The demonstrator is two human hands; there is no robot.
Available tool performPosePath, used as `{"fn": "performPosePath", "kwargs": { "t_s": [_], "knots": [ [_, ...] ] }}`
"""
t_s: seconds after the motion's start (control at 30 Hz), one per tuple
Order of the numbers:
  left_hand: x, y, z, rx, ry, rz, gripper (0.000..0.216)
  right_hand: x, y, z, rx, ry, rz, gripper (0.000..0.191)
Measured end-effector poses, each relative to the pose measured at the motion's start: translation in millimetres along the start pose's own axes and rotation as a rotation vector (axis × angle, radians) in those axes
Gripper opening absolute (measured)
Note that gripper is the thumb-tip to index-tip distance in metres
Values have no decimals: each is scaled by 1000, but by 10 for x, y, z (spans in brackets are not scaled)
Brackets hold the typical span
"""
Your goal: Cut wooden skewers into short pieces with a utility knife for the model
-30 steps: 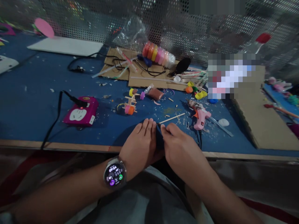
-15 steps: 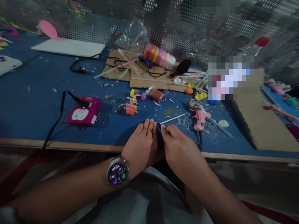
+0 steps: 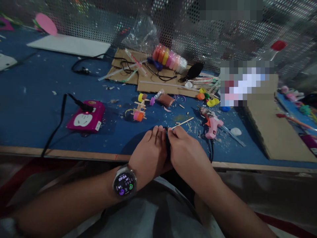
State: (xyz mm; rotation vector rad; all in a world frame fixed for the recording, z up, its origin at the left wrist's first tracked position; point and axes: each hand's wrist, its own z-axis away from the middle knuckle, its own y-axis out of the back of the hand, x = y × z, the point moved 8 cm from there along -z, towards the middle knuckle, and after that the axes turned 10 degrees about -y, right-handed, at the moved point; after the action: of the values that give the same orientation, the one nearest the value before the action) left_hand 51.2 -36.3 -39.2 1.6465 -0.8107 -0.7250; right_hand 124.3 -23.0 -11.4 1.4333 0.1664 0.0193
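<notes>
My left hand (image 3: 151,150), with a watch on its wrist, and my right hand (image 3: 185,150) are pressed together near the front edge of the blue table (image 3: 32,109). Between them they hold a small dark object (image 3: 167,142), mostly hidden by the fingers; I cannot make out what it is. Both hands have their fingers closed round it. A thin wooden stick (image 3: 182,123) lies just beyond my right fingertips. A small stick-and-bottle-cap model (image 3: 139,107) stands a little further back, to the left.
A pink glue gun (image 3: 213,126) lies right of my hands, a magenta power strip (image 3: 85,117) with a black cable to the left. Cardboard sheets (image 3: 274,129), coloured caps, straws, a plastic-wrapped stack of coloured discs (image 3: 168,59) and a perforated metal screen stand behind. Scraps litter the table.
My right hand has slid slightly forward and left along the dark object, closing up against my left hand. The left hand has hardly moved.
</notes>
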Motion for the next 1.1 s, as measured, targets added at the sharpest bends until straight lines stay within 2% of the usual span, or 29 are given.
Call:
{"fn": "performPosePath", "kwargs": {
  "t_s": [0.2, 0.47, 0.77, 1.1],
  "knots": [
    [3, -10, -7, -18, 4, 3, 92, -4, -4, -63, -5, 19, 8, 37],
    [43, -30, 5, 3, 8, -7, 90, 89, -20, 148, 1, -10, 2, 47],
    [62, -9, 18, 26, 10, -40, 84, 122, -44, 255, 63, 4, -20, 48],
    [36, 0, 8, 41, 0, 8, 88, 33, 9, 129, 49, 27, 6, 40]
  ]
}}
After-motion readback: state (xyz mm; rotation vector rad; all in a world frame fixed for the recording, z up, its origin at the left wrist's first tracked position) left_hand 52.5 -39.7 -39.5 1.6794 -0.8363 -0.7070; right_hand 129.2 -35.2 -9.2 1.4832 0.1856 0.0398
